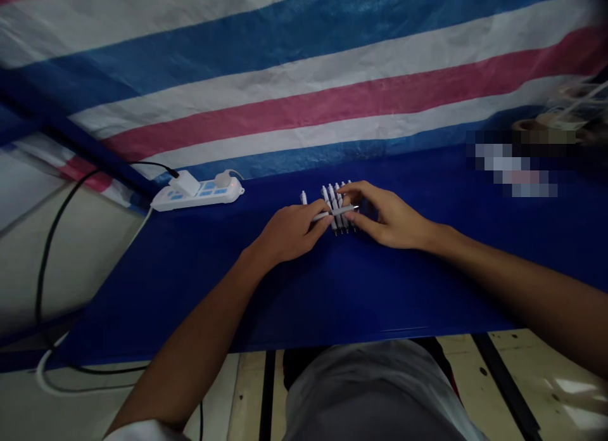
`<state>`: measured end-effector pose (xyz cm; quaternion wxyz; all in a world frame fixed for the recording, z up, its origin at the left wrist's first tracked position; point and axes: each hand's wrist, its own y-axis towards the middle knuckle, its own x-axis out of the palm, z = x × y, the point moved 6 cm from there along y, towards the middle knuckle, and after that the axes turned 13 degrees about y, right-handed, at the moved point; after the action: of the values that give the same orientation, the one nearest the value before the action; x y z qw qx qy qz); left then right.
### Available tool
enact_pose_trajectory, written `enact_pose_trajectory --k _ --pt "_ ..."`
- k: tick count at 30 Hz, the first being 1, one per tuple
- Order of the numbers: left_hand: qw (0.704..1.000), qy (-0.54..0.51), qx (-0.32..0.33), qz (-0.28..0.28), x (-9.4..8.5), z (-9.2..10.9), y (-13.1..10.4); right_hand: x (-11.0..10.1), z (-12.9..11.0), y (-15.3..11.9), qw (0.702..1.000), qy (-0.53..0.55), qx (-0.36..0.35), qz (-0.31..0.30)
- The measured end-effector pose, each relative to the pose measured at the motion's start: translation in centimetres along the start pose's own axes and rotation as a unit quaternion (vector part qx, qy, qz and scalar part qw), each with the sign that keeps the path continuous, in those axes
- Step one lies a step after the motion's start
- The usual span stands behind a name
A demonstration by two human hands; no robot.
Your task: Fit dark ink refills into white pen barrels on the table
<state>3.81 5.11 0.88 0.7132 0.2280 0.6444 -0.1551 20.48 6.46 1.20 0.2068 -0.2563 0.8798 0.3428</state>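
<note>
My left hand pinches a white and grey pen between thumb and fingers. The pen lies crosswise, its metal tip pointing right. Below it, several white pens with dark tips lie side by side in a row on the blue table. My right hand is over the right end of this row, thumb and fingers apart around the held pen's tip; whether they touch a pen I cannot tell. Another white pen lies left of the row, mostly hidden behind my left hand.
A white power strip with a plugged-in adapter sits at the table's back left, a black cable trailing from it. A striped tarp hangs behind the blue table. Blurred, pixelated items stand at the back right.
</note>
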Motion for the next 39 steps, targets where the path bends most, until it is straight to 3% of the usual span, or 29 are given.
enact_pose_trajectory --k 10,13,20,28,34,39 --pt "1.000 -0.022 -0.012 -0.003 -0.1 -0.1 -0.1 -0.4 -0.4 0.4 1.000 0.029 -0.005 0.008" --pt "0.998 -0.057 -0.012 0.012 -0.3 -0.3 0.0 -0.9 -0.5 0.4 0.998 0.049 -0.018 0.035" --pt "0.993 -0.092 -0.004 0.070 -0.8 -1.1 0.1 -2.6 0.5 0.4 0.989 0.060 0.051 0.128" --pt "0.992 -0.099 -0.017 0.082 -0.7 -1.9 0.2 -4.5 1.0 0.3 0.970 0.095 0.055 0.216" --pt "0.995 -0.075 -0.020 0.069 -0.8 -1.7 0.2 -3.7 2.3 0.5 0.965 0.195 0.065 0.160" --pt "0.996 -0.063 -0.011 0.055 -0.6 -1.0 0.1 -2.2 1.9 0.3 0.982 0.133 0.102 0.086"
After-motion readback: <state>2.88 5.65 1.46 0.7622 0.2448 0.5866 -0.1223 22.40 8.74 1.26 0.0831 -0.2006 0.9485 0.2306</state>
